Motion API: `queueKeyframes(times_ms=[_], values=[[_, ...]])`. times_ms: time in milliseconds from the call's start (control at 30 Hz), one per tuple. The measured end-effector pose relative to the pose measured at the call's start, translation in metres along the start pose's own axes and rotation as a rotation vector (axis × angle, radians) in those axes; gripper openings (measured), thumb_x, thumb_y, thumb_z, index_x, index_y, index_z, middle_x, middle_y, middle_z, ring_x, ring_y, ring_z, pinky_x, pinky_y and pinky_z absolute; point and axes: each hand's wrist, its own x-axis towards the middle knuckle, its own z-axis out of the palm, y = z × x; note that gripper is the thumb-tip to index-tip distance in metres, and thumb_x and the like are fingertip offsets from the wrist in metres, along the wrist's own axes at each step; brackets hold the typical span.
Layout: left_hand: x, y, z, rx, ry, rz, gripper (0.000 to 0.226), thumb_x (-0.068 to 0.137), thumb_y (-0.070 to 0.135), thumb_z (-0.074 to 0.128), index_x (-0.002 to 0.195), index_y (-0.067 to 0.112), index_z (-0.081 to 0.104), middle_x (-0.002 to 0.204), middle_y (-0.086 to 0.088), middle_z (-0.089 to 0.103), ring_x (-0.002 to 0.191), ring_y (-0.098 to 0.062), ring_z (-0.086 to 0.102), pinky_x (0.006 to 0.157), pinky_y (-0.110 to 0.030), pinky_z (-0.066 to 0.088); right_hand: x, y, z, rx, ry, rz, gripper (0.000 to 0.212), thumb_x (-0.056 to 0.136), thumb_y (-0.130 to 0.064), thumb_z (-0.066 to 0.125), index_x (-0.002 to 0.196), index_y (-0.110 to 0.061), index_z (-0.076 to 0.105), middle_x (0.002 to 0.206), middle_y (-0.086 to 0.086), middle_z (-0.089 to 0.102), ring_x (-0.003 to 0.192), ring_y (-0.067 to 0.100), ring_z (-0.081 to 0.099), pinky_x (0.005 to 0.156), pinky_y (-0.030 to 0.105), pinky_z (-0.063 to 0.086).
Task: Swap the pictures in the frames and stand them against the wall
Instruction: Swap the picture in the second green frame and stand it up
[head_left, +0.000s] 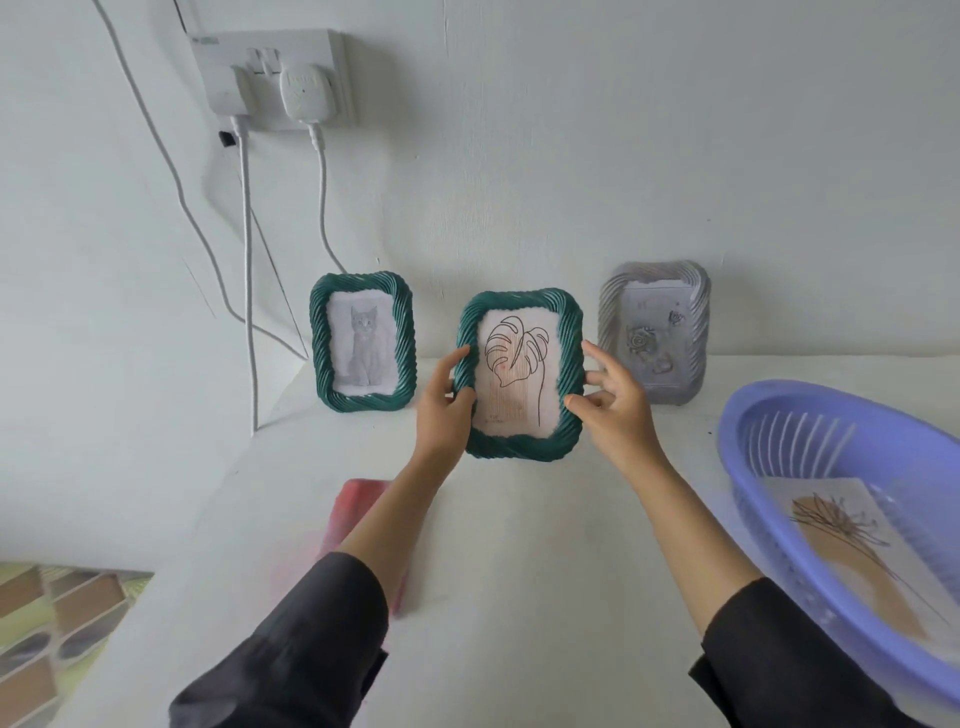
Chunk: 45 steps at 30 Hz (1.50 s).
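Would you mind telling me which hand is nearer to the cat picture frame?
Left. The left hand grips the leaf frame just right of the cat frame; the right hand is on the leaf frame's far side.

The rear wall (571, 156) is plain white, with fine cracks. A white double socket (270, 78) is mounted at upper left and carries 2 plugs. White cables (247, 260) hang from it and pass behind the white tabletop (519, 545), which meets the wall. A patterned surface (57, 629) shows at lower left. Lighting is soft and even.
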Motion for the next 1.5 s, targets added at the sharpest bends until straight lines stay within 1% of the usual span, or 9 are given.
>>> queueKeyframes(times_ms=[167, 367, 533, 600, 700, 833, 967, 1167, 1500], values=[[-0.036, 0.005, 0.004, -0.077, -0.079, -0.109, 0.048, 0.086, -0.002, 0.042, 0.124, 0.024, 0.054, 0.060, -0.003, 0.047, 0.058, -0.016, 0.042, 0.057, -0.025, 0.039, -0.034, -0.026, -0.023, 0.052, 0.022, 0.015, 0.057, 0.078, 0.005, 0.063, 0.129, -0.014, 0.051, 0.101, 0.006, 0.064, 0.054, -0.005, 0.057, 0.058, 0.010, 0.049], [-0.076, 0.019, 0.007, 0.007, -0.382, -0.320, 0.035, 0.092, 0.014, 0.047, 0.123, 0.029, 0.052, 0.094, 0.001, 0.062, 0.087, -0.020, 0.057, 0.076, -0.028, 0.045, -0.064, -0.069, -0.042, -0.143, 0.005, -0.031, 0.050, 0.074, 0.000, 0.069, 0.122, -0.013, 0.060, 0.110, 0.008, 0.064, 0.075, 0.006, 0.061, 0.077, 0.019, 0.051], [-0.090, 0.048, 0.016, -0.085, -0.255, -0.250, 0.032, 0.095, 0.021, 0.046, 0.126, 0.025, 0.054, 0.109, -0.003, 0.057, 0.097, -0.023, 0.054, 0.082, -0.029, 0.043, -0.078, -0.093, -0.040, -0.567, -0.177, -0.082, 0.046, 0.072, -0.003, 0.069, 0.117, -0.003, 0.062, 0.114, 0.014, 0.066, 0.096, 0.018, 0.062, 0.083, 0.024, 0.047], [-0.095, 0.059, 0.020, -0.196, -0.275, -0.278, 0.034, 0.097, 0.025, 0.043, 0.131, 0.027, 0.048, 0.112, -0.005, 0.057, 0.095, -0.023, 0.058, 0.087, -0.034, 0.047, -0.085, -0.094, -0.031, -0.694, -0.274, -0.107, 0.034, 0.070, -0.003, 0.069, 0.103, 0.002, 0.067, 0.100, 0.019, 0.069, 0.090, 0.027, 0.065, 0.079, 0.033, 0.053], [-0.104, 0.064, 0.023, -0.276, -0.259, -0.324, 0.032, 0.097, 0.023, 0.041, 0.127, 0.029, 0.050, 0.097, -0.002, 0.057, 0.077, -0.013, 0.058, 0.065, -0.026, 0.049, -0.094, -0.092, -0.016, -0.703, -0.432, -0.125, 0.012, 0.074, -0.005, 0.067, 0.085, -0.001, 0.064, 0.082, 0.014, 0.067, 0.069, 0.020, 0.057, 0.067, 0.032, 0.047], [-0.105, 0.050, 0.020, -0.240, -0.174, -0.314, 0.033, 0.093, 0.003, 0.040, 0.079, 0.029, 0.055, 0.071, 0.004, 0.052, 0.066, -0.011, 0.048, 0.056, -0.022, 0.040, -0.100, -0.087, -0.016, -0.492, -0.438, -0.101, 0.018, 0.084, -0.015, 0.064, 0.100, -0.014, 0.069, 0.066, -0.011, 0.059, 0.051, -0.012, 0.053, 0.058, 0.007, 0.038], [-0.108, 0.027, 0.014, -0.112, -0.123, -0.291, 0.040, 0.089, -0.007, 0.040, 0.103, 0.029, 0.052, 0.078, 0.007, 0.059, 0.072, -0.015, 0.056, 0.062, -0.021, 0.050, -0.097, -0.072, -0.034, -0.591, -0.226, -0.135, 0.014, 0.083, -0.015, 0.064, 0.094, -0.013, 0.073, 0.070, -0.015, 0.054, 0.061, -0.006, 0.051, 0.056, 0.006, 0.034], [-0.105, -0.023, 0.020, 0.235, -0.153, -0.290, 0.058, 0.079, 0.010, 0.041, 0.135, 0.022, 0.048, 0.117, -0.006, 0.067, 0.107, -0.030, 0.062, 0.093, -0.043, 0.051, -0.110, -0.011, -0.035, -0.713, -0.420, 0.078, 0.034, 0.076, -0.037, 0.072, 0.106, -0.021, 0.070, 0.070, -0.022, 0.041, 0.079, 0.008, 0.047, 0.070, 0.021, 0.034], [-0.120, -0.021, 0.033, 0.726, -0.117, -0.203, 0.054, 0.089, 0.012, 0.037, 0.141, 0.026, 0.037, 0.142, 0.000, 0.046, 0.133, -0.023, 0.038, 0.116, -0.047, 0.007, -0.114, 0.013, -0.044, -0.664, -0.403, 0.096, 0.027, 0.071, -0.035, 0.076, 0.095, -0.024, 0.069, 0.070, -0.011, 0.049, 0.071, 0.009, 0.050, 0.064, 0.022, 0.037]])
